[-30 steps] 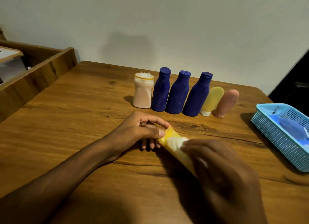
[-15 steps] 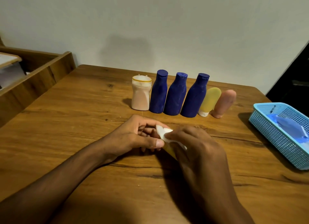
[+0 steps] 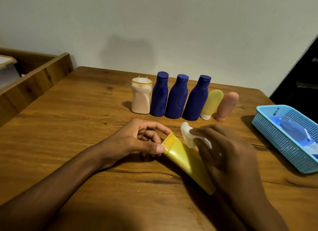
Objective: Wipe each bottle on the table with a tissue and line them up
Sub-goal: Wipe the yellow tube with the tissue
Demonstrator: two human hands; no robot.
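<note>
Table (image 3: 72, 127): wood, warm brown, visible grain and dark cracks running across the near half.

Left hand (image 3: 137, 141): thumb and forefinger pinch the flat crimped end of a yellow tube (image 3: 184, 160). Tube is glossy soft plastic, wedge-shaped, widening from the crimp down toward the person; its lower end is hidden behind the right hand.

Right hand (image 3: 228, 162): fingers closed on a white tissue (image 3: 187, 136) — crumpled, soft, one rounded lobe sticking up past the fingertips. Tissue sits at the tube's upper right edge, at or just beside it; contact cannot be told for certain. Hand is motion-blurred.

Row at the far side of the table, left to right, standing close together:
- squat pale pink bottle (image 3: 141, 98), waisted, white cap with a yellow band
- three dark blue bottles (image 3: 177, 98), matte, narrow necks, flat caps, leaning slightly right
- pale yellow tube (image 3: 212, 101), rounded top, on its white cap
- pink tube (image 3: 227, 106), rounded top, standing cap-down — tilted right

Far right: light blue plastic basket (image 3: 275, 132), perforated mesh walls, holding blue and white items that cannot be identified.
</note>
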